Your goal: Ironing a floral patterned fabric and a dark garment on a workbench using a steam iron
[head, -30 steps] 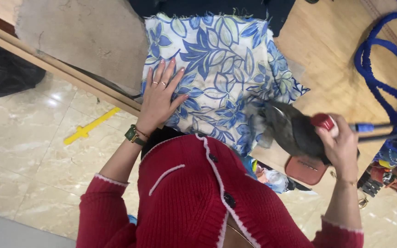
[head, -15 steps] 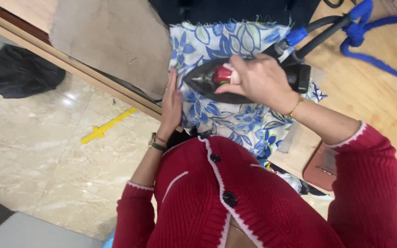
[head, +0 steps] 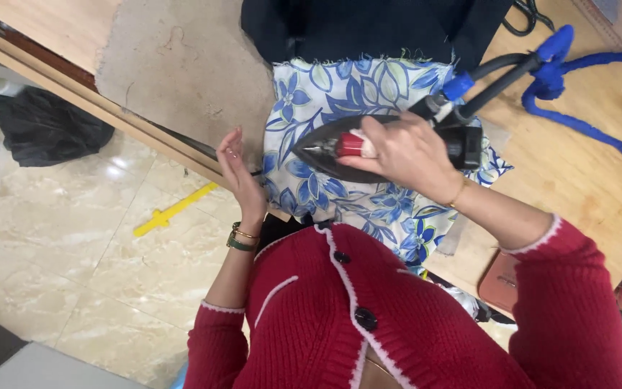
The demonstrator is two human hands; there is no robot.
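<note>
Hands: right (head: pixel 412 155) gripping iron (head: pixel 368 144), left (head: pixel 239 173) open beside fabric (head: pixel 368 90).

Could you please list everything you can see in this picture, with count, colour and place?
Iron: one, black with a red knob, on the floral fabric.
Floral fabric: one, blue and white, on the table.
Dark cloth: one, navy, above the fabric.
Hose: one, blue, right on the table.
Table: one, wooden.
Black bag: one, on the floor, left.
Yellow marking: one, on the floor.
Left hand: at the fabric's left edge.
Right hand: grip on the iron's handle.
</note>
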